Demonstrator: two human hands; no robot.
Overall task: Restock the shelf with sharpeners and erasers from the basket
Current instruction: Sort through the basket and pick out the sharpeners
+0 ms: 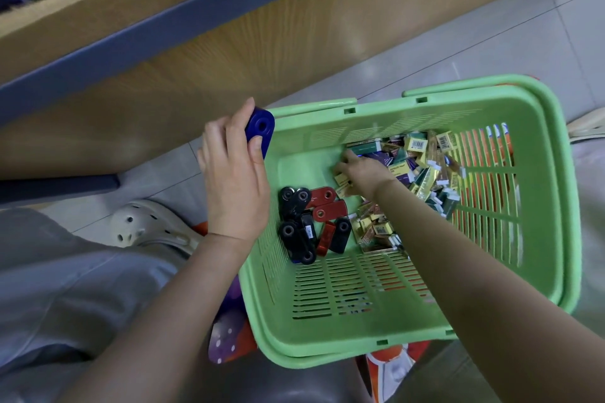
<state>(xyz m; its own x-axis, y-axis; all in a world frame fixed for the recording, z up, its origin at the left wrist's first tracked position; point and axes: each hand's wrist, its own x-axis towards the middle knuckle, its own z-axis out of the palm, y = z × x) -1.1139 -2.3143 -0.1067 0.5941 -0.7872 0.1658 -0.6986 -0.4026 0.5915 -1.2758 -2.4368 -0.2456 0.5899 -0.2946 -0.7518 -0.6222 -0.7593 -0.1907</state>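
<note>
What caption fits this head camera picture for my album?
Restocking: left hand holds a blue sharpener beside the green basket while the right hand reaches into the erasers.

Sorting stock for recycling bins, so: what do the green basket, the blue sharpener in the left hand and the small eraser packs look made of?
Green basket: moulded plastic, dull sheen, slotted walls. Blue sharpener: hard glossy plastic, a highlight near its hole. Eraser packs: likely printed, barcoded paper or card sleeves; some look golden, perhaps foil, though blur leaves that open.
</note>
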